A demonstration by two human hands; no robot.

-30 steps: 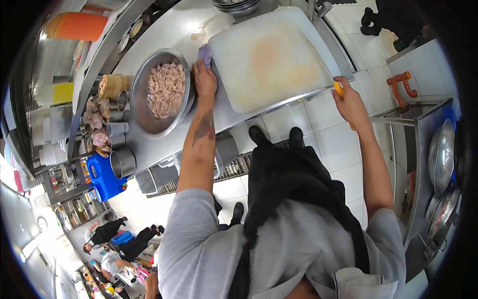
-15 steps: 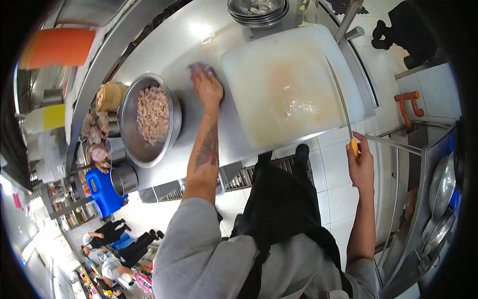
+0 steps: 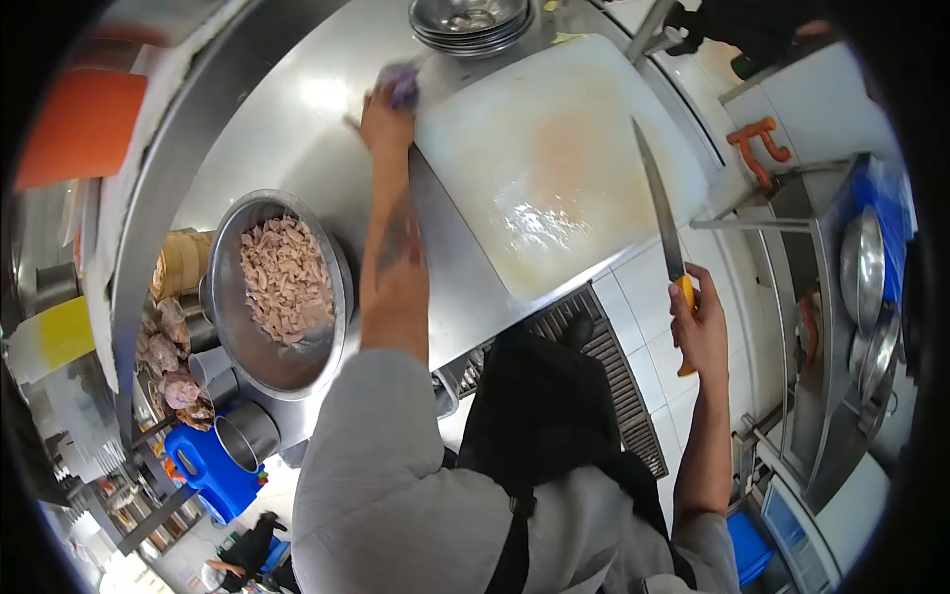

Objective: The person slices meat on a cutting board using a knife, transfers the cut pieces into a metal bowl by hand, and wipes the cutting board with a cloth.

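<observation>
My left hand [image 3: 386,121] is on the steel table, just left of the white cutting board [image 3: 485,148]. Bunched in its fingers is a purplish cloth [image 3: 400,85], blurred by motion. My right hand [image 3: 700,315] grips a long knife [image 3: 657,193] by its yellow handle, beyond the board's near right corner. The blade points away from me, its tip over the board's right part. Wet, shiny patches and a faint reddish stain mark the board. To the left of my left arm stands a large steel bowl [image 3: 341,342] holding pieces of pale raw meat [image 3: 287,277].
Stacked metal bowls [image 3: 473,44] stand at the table's far edge. On the left are a bamboo steamer [image 3: 181,263], a steel pot [image 3: 246,436] and a blue jug [image 3: 213,473]. A metal rack [image 3: 826,297] with pans is at right. Other people appear lower left and upper right.
My left hand has moved away from me across the table with the cloth. My right hand still holds the knife, whose blade now shows broader. The whole view has shifted.
</observation>
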